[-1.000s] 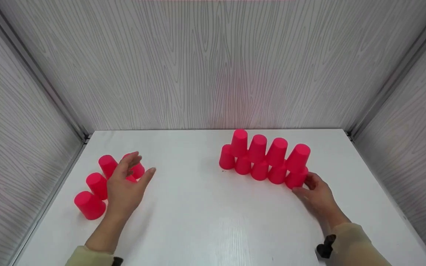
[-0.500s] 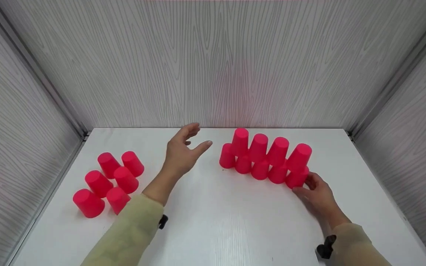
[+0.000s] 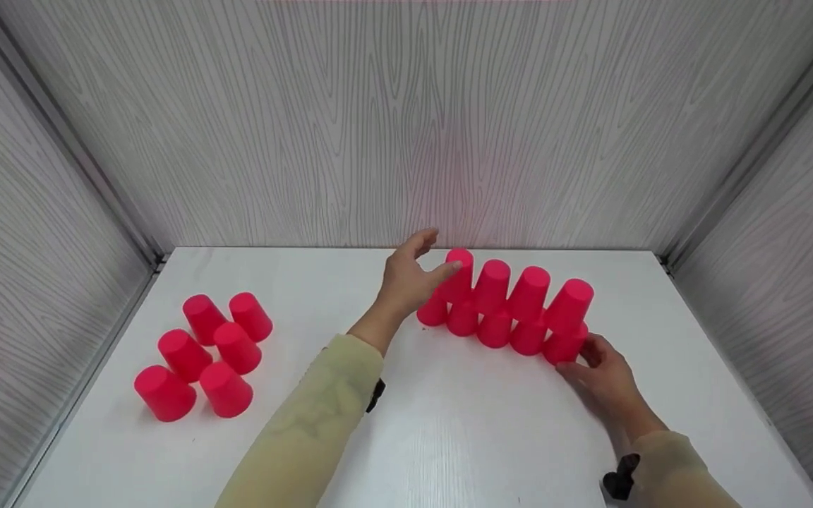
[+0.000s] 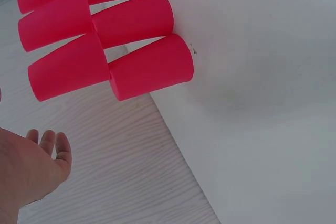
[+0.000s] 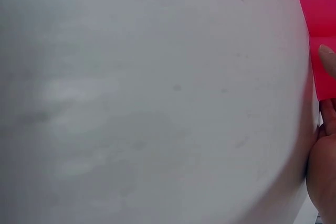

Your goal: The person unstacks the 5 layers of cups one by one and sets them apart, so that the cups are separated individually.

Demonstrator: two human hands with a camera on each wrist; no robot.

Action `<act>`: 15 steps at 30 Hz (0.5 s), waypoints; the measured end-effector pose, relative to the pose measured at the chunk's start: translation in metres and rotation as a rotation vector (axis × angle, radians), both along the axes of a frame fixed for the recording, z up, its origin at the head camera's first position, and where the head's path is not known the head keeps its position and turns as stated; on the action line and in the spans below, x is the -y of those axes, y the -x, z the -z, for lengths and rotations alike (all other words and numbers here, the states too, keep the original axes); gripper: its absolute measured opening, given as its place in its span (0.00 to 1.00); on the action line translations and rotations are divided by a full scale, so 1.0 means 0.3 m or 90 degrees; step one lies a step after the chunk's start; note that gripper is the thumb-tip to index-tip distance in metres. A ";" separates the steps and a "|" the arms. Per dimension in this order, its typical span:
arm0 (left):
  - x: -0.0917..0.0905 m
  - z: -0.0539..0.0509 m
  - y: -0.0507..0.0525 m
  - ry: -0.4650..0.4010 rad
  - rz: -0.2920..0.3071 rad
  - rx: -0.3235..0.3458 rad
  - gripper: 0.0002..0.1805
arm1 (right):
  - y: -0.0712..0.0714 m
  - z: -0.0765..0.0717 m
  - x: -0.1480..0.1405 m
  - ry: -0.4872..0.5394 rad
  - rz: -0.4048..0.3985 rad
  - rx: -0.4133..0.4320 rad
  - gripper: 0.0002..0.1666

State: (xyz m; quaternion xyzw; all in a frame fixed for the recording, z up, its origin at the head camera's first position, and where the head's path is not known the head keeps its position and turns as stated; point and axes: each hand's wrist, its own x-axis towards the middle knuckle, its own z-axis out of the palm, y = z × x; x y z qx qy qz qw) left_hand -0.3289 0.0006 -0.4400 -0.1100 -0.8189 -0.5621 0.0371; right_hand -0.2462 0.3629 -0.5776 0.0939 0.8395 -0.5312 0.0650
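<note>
Several red cups stand upside down in two tiers on the right half of the table. My left hand (image 3: 410,282) is beside the left end of the upper tier, thumb and fingers spread. In the head view its thumb overlaps the leftmost upper cup (image 3: 457,286); the left wrist view shows a gap between hand (image 4: 37,166) and cups. At the other end, my right hand (image 3: 607,381) holds the rightmost lower cup (image 3: 564,346), thumb on the near side and fingers round the right. Only part of this grip shows in the right wrist view, where the thumb lies against the cup (image 5: 323,72).
Several more upside-down red cups, such as the near one (image 3: 226,390), stand apart in two slanted rows on the left of the white table (image 3: 449,437). Grey wood-grain panels (image 3: 308,127) wall in the back and both sides.
My left hand has moved right, from over the loose cups on the left to the left end of the stacked cups. The right hand stays at its cup.
</note>
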 end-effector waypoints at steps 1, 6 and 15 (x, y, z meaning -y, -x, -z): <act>-0.009 0.008 0.006 -0.002 -0.001 0.007 0.40 | 0.000 0.002 0.000 0.001 -0.001 0.000 0.53; -0.046 0.047 0.029 0.012 -0.004 0.023 0.40 | 0.003 0.006 0.002 0.000 -0.001 -0.006 0.53; -0.098 0.082 0.045 0.012 -0.001 0.044 0.39 | 0.006 0.005 -0.002 -0.006 0.012 -0.001 0.56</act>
